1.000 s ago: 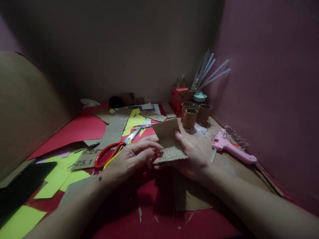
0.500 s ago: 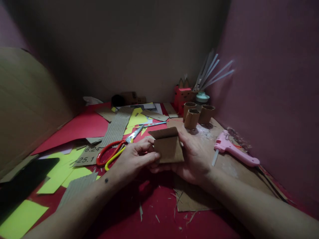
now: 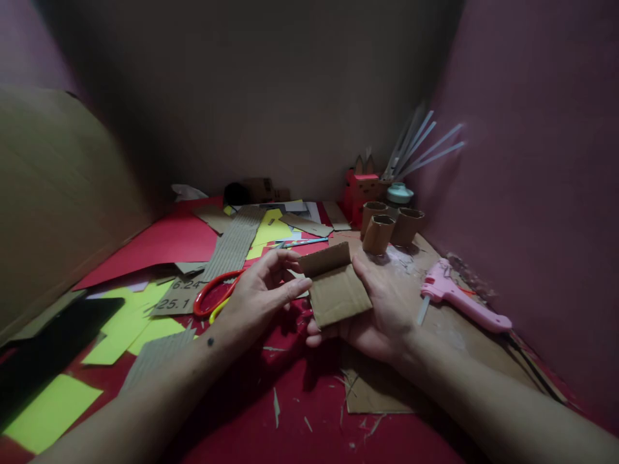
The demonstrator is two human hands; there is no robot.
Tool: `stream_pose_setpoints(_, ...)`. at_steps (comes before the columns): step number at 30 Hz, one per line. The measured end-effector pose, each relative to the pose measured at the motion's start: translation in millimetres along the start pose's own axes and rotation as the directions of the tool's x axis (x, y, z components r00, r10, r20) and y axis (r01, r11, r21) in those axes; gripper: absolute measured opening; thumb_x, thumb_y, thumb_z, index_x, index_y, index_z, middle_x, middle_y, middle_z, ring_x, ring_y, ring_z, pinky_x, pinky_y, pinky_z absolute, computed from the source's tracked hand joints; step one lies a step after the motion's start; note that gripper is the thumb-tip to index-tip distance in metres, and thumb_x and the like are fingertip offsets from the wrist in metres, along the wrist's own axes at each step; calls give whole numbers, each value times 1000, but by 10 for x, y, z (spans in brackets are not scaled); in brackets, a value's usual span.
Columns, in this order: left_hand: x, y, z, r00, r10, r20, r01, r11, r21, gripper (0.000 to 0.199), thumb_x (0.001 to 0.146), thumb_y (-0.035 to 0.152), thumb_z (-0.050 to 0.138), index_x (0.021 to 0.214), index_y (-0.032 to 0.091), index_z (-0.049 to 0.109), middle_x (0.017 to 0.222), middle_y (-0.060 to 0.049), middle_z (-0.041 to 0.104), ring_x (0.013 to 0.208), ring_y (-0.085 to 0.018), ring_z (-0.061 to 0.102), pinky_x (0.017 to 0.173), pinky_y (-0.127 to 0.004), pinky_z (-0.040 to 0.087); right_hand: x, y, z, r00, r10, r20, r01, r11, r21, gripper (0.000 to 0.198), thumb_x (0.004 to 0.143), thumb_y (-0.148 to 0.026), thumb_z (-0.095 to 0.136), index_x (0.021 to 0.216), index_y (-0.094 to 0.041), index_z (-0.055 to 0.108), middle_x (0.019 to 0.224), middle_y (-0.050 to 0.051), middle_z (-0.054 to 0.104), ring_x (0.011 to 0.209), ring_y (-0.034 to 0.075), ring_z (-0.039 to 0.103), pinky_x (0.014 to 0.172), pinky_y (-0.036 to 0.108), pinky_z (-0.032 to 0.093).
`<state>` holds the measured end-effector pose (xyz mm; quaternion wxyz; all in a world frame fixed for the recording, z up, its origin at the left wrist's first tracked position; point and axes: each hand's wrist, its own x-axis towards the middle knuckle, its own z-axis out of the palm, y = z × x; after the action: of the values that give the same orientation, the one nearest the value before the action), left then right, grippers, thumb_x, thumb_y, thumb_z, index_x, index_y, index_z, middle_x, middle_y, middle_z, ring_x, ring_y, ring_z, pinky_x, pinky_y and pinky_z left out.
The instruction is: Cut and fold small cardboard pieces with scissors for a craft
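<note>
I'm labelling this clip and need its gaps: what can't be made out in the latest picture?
- Scissors: head view, most of the blades hidden behind the left hand.
- Folded cardboard: head view, underside hidden by its own upper face, above the right hand.
- Black object: head view, cut off by the left edge.
- Brown box: head view, markings too small and dim to read.
</note>
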<state>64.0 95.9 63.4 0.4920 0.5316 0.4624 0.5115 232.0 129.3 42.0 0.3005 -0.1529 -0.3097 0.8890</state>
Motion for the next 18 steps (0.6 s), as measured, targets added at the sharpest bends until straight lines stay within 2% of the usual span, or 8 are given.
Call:
stream_pose_setpoints(3, 11, -10, -9, 998, -37, 51, 36, 999, 34, 24, 80, 30, 68, 100, 21, 59, 65, 4, 58, 53, -11, 56, 50, -23, 46, 4, 7, 1, 999, -5, 36, 6, 1000, -24, 68, 88, -69, 28, 109, -13, 61, 84, 11, 66, 67, 21, 63, 75, 50, 51)
stream_pose_setpoints(7, 34, -63, -31, 988, -91, 121, 89, 996, 25, 19, 80, 29, 68, 96, 20, 63, 60, 5, 56, 49, -11, 55, 47, -22, 44, 7, 6, 8, 999, 28, 33, -28, 1000, 4, 61, 91, -62, 28, 113, -14, 59, 83, 12, 65, 75, 24, 64, 78, 51, 51)
stream_pose_setpoints(10, 50, -104, -46, 979, -140, 150, 145, 989, -25, 25, 80, 29, 68, 104, 21, 64, 60, 5, 58, 45, -9, 52, 43, -21, 41, -1, 2, 6, 997, 46, 56, -48, 998, 34, 58, 93, -56, 25, 118, -14, 56, 88, 12, 66, 80, 25, 66, 81, 52, 50)
stream_pose_setpoints(12, 51, -120, -42, 976, -153, 154, 160, 986, -38, 28, 79, 26, 69, 106, 21, 67, 63, 2, 62, 45, -9, 52, 41, -21, 40, -13, 5, 3, 995, 46, 83, -47, 999, 11, 61, 92, -59, 26, 120, -13, 55, 91, 13, 67, 80, 25, 67, 81, 52, 50)
stream_pose_setpoints(15, 37, -121, -18, 983, -136, 126, 137, 991, 2, 26, 76, 24, 70, 101, 18, 72, 68, -3, 67, 53, -14, 58, 45, -23, 44, -32, 27, -1, 995, 26, 93, -19, 997, -81, 60, 88, -59, 43, 122, -11, 54, 94, 14, 67, 78, 27, 69, 80, 51, 51)
stream_pose_setpoints(18, 19, -110, 1, 990, -103, 101, 97, 993, 62, 29, 76, 30, 70, 103, 19, 73, 83, -6, 72, 70, -19, 65, 56, -27, 50, -28, 61, -3, 1000, -18, 22, 20, 993, -114, 44, 81, -37, 62, 116, -10, 55, 90, 13, 68, 73, 25, 69, 80, 52, 51)
